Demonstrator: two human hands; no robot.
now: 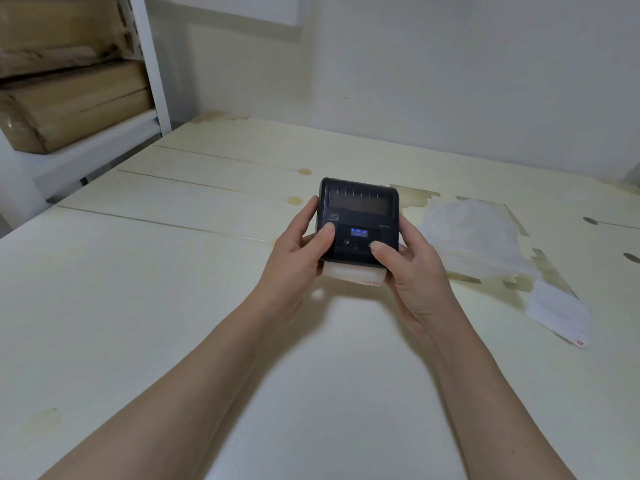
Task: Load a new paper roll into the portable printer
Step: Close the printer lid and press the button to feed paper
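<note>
A small black portable printer (358, 209) is held just above the pale wooden table (173, 289), lid closed, with blue lights lit on its front panel. A strip of white paper (351, 273) with a red mark sticks out of its near edge. My left hand (298, 251) grips the printer's left side, thumb on the panel. My right hand (410, 268) grips the right side, thumb resting by a button at the panel's right end. The roll itself is hidden inside.
Loose white paper strips (474, 233) lie on the table to the right, one torn piece (557, 313) nearer the front. A white shelf frame (152, 64) with brown cardboard boxes (69, 98) stands at the back left. A white wall runs behind.
</note>
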